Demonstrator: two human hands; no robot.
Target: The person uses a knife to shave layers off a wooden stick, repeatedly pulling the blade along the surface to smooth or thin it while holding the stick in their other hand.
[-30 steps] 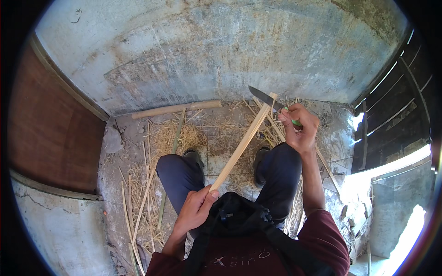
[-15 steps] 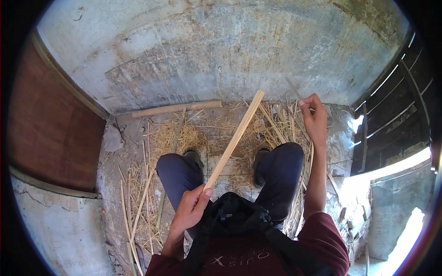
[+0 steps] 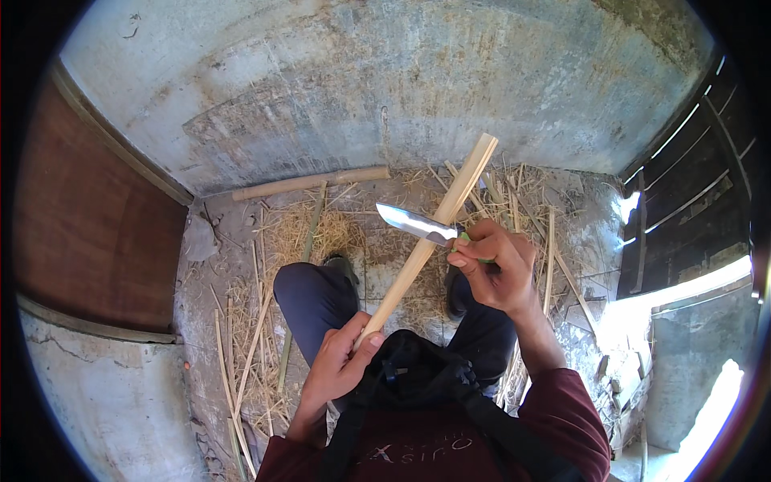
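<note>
My left hand is closed round the lower end of a pale bamboo strip, thumb on top. The strip slants up and to the right, away from my lap, and looks split into layers near its far end. In my right hand is a knife with a bright blade and a green handle, mostly covered by my fingers. Its blade lies across the strip at about the middle, with the tip pointing left.
Straw-like shavings and long thin strips litter the floor round my feet. A round bamboo pole lies along the foot of the stained wall. To the left is a brown panel; slatted boards stand on the right.
My right hand has come down and left, bringing the knife blade across the bamboo strip. The strip's far end has shifted up and right, while my left hand keeps its grip.
</note>
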